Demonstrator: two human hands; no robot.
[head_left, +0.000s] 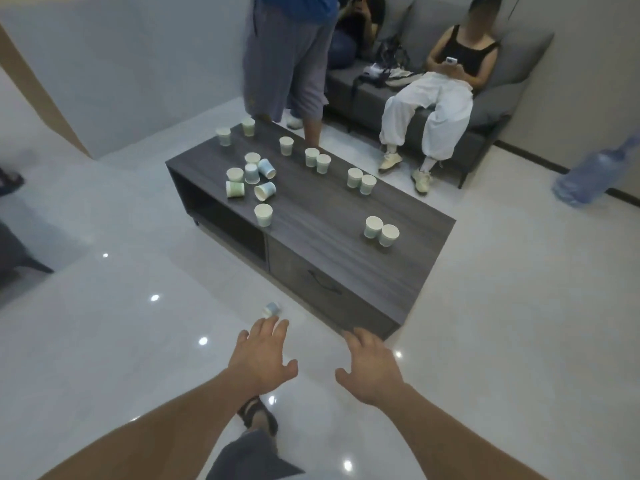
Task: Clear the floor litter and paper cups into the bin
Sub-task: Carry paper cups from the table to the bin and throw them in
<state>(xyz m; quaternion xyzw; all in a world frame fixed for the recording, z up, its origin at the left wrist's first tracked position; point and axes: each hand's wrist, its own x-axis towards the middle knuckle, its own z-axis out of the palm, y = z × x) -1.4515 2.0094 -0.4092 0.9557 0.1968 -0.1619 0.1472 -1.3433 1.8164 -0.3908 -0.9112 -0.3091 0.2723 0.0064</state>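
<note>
Floor cup (pixel 271 309) sits lower centre on the tile, near the desk (pixel 311 220) front corner. It looks tipped on its side, long axis roughly left-right; too blurred to tell the mouth end. Left hand (pixel 265 355) is just below it in frame, not touching; right hand (pixel 372 367) is alongside. Neither grip holds anything, fingers spread. Desk cups (pixel 263 214) stand mostly mouth-up; a few are tipped centre-left.
</note>
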